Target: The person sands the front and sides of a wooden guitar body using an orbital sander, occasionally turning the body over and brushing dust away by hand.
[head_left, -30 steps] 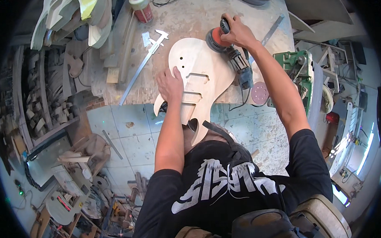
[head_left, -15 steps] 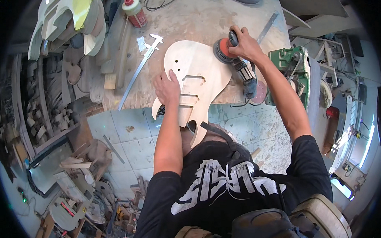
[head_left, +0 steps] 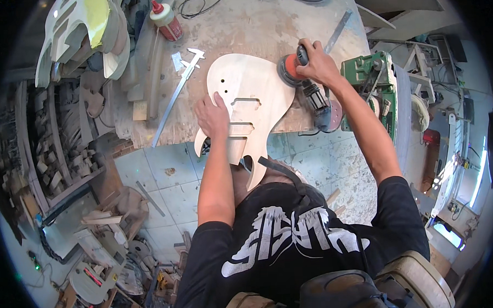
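Guitar body (head_left: 250,99) lies on the table (head_left: 263,23) at frame centre, its lower end overhanging the near edge. Left hand (head_left: 212,116) flat on its left side; right hand (head_left: 320,64) on the sander (head_left: 295,71) at its upper right edge. Long ruler (head_left: 177,99) left of the body. Glue bottle (head_left: 164,20) upper left. Green machine (head_left: 371,79) right of the sander

right hand (head_left: 318,64) covers the sander (head_left: 293,71) top; guitar body (head_left: 250,105) lower horn hidden behind the person's shirt (head_left: 293,244); left palm unseen.
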A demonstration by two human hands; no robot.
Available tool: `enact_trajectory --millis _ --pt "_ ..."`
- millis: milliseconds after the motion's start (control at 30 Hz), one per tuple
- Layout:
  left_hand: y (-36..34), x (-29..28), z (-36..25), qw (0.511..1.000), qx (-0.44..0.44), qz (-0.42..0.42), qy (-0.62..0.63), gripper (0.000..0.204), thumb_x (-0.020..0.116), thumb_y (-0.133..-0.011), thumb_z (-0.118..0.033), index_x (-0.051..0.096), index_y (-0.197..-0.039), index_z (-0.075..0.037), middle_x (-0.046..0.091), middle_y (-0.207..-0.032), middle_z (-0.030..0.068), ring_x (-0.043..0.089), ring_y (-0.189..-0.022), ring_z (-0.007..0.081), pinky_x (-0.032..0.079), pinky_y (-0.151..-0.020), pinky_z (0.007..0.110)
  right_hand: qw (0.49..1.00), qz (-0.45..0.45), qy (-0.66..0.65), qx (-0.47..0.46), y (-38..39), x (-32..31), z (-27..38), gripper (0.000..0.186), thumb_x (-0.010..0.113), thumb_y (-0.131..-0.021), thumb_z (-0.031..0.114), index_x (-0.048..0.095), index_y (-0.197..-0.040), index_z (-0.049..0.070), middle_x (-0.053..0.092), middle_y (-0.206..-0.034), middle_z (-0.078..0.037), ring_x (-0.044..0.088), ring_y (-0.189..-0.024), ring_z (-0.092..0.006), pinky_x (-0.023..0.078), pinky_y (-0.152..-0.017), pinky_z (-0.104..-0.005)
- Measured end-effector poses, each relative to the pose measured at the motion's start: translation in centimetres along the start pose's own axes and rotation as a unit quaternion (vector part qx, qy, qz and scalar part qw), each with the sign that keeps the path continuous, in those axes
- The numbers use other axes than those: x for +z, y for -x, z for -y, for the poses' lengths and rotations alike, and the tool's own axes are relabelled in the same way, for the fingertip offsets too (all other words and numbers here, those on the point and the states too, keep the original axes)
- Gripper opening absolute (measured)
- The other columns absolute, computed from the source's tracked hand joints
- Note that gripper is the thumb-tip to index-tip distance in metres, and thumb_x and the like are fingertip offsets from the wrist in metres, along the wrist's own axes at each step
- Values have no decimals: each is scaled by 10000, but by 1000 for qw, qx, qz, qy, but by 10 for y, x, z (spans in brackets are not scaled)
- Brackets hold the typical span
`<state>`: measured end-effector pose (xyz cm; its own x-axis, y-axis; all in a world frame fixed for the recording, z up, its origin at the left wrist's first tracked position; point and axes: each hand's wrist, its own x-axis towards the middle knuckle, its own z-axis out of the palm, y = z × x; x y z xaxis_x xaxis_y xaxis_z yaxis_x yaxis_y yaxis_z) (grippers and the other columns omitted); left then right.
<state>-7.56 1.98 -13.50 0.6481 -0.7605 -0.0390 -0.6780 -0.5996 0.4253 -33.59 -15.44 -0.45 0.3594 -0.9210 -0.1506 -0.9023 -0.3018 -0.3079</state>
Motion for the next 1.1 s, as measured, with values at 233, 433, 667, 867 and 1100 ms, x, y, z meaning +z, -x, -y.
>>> enact_trajectory --millis 233,433,667,867,1100 --pt "0 8 6 1000 9 -26 -1 449 500 -1041 -412 679 -1050 0 638 -1134 211 581 -1119 387 512 -917 521 1000 -6 -4 -7 17 3 8 686 711 -721 286 465 -1347 153 531 -1166 -237 635 -971 -511 531 -844 -546" --pt "-1 4 5 1000 0 4 5 462 491 -1042 -425 679 -1080 -5 638 -1142 212 580 -1135 394 508 -921 522 1000 4 2 -8 22 1 11 706 698 -716 277 456 -1367 148 527 -1163 -250 640 -941 -520 532 -834 -558" --pt "0 3 2 1000 -1 1 3 464 487 -1044 -424 673 -1074 1 639 -1134 217 589 -1110 401 506 -916 529 999 -30 9 -17 29 0 -5 696 691 -721 275 468 -1367 144 528 -1154 -260 647 -914 -521 534 -821 -563" --pt "0 1 2 1000 -2 4 7 473 483 -1047 -426 674 -1079 6 639 -1135 222 589 -1117 402 504 -923 529 1000 6 10 -23 43 -2 9 682 696 -720 279 488 -1354 139 527 -1147 -266 649 -926 -517 536 -822 -561" --pt "0 5 3 1000 3 -9 2 480 480 -1047 -423 678 -1091 12 643 -1139 220 585 -1126 400 503 -930 524 1000 -10 13 -14 52 -3 5 674 705 -722 260 494 -1352 149 522 -1163 -255 650 -937 -511 534 -811 -562"
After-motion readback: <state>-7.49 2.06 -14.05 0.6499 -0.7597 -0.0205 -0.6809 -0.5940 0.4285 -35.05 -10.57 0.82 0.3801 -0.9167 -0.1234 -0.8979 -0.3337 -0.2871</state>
